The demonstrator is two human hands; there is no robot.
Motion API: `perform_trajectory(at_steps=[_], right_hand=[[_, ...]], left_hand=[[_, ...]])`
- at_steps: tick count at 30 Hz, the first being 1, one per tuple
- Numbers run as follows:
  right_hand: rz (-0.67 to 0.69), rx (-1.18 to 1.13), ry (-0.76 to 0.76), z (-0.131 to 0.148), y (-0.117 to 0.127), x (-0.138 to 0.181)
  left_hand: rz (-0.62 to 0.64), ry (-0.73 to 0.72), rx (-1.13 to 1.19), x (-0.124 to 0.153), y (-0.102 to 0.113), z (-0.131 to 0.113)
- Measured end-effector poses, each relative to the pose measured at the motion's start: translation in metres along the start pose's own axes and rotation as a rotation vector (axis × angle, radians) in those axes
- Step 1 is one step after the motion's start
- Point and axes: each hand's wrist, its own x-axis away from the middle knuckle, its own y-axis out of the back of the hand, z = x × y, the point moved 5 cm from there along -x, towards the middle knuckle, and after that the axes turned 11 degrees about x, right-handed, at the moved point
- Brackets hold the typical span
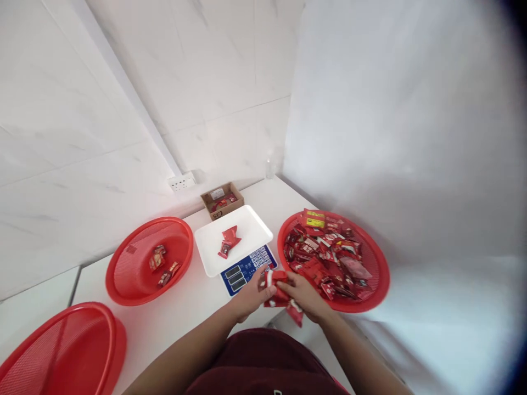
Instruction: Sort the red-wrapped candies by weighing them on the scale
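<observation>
Both my hands are together in front of my body, closed on small red wrapped packets. My left hand (pixel 251 295) grips a red packet (pixel 280 296) with a white band from the left side. From the right, my right hand (pixel 307 296) holds the same cluster, and another red packet (pixel 295 314) hangs below its fingers. Just beyond my hands is a digital scale (pixel 242 274) with a blue keypad panel. On its white tray (pixel 209 241) lie a couple of red packets (pixel 229 238). To the right, a red basket (pixel 381 285) is heaped with red packets (pixel 325 252).
A red basket (pixel 119 293) on the left holds a few packets. Another red basket (pixel 119 351) stands nearer at lower left. Behind the scale are a small cardboard box (pixel 212 214) with red packets and a clear container (pixel 269 168). Walls bound the table's back and right.
</observation>
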Motion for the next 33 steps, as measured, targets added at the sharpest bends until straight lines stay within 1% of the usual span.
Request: perform_trajectory(at_steps=[2,4,5,7,9,11,12,13,14,15,17,18,20,22,25,30,33], right_hand=[[0.049,0.126,0.039,0.004,-0.011,-0.002],[0.052,0.257,0.064,0.005,-0.009,-0.005],[0.032,0.324,0.065,0.005,-0.003,-0.006],[-0.077,0.464,0.051,0.008,0.023,-0.007],[-0.262,0.641,0.017,0.015,0.06,-0.007],[-0.44,0.895,-0.051,0.023,0.096,-0.007],[-0.483,1.04,-0.103,0.026,0.11,-0.009],[-0.484,1.157,-0.119,0.027,0.119,-0.014],[-0.453,1.246,-0.109,0.027,0.122,-0.021],[-0.403,1.297,-0.086,0.025,0.121,-0.031],[-0.292,1.318,-0.042,0.015,0.11,-0.054],[-0.258,1.316,-0.037,0.008,0.103,-0.067],[-0.235,1.318,-0.051,-0.005,0.091,-0.089],[-0.253,1.326,-0.091,-0.014,0.085,-0.107],[-0.317,1.335,-0.145,-0.019,0.088,-0.123],[-0.443,1.308,-0.193,-0.016,0.1,-0.134],[-0.483,1.274,-0.241,-0.018,0.103,-0.139]], left_hand=[[0.013,0.102,0.163,0.004,-0.012,0.005],[-0.052,0.135,0.191,0.005,-0.011,0.005],[-0.097,0.138,0.19,0.006,-0.007,0.004],[-0.184,0.135,0.206,0.008,0.003,0.002],[-0.244,0.126,0.253,0.013,0.013,0.0],[-0.274,0.121,0.3,0.019,0.02,0.001],[-0.285,0.124,0.315,0.023,0.023,0.002],[-0.295,0.131,0.326,0.026,0.026,0.004],[-0.304,0.14,0.333,0.03,0.028,0.007],[-0.312,0.148,0.338,0.033,0.03,0.01],[-0.325,0.155,0.344,0.039,0.034,0.015],[-0.33,0.157,0.346,0.041,0.036,0.017],[-0.342,0.152,0.348,0.044,0.04,0.019],[-0.361,0.132,0.344,0.047,0.044,0.018],[-0.391,0.1,0.339,0.054,0.051,0.014],[-0.425,0.146,0.328,0.061,0.062,0.016],[-0.438,0.163,0.336,0.06,0.067,0.017]])
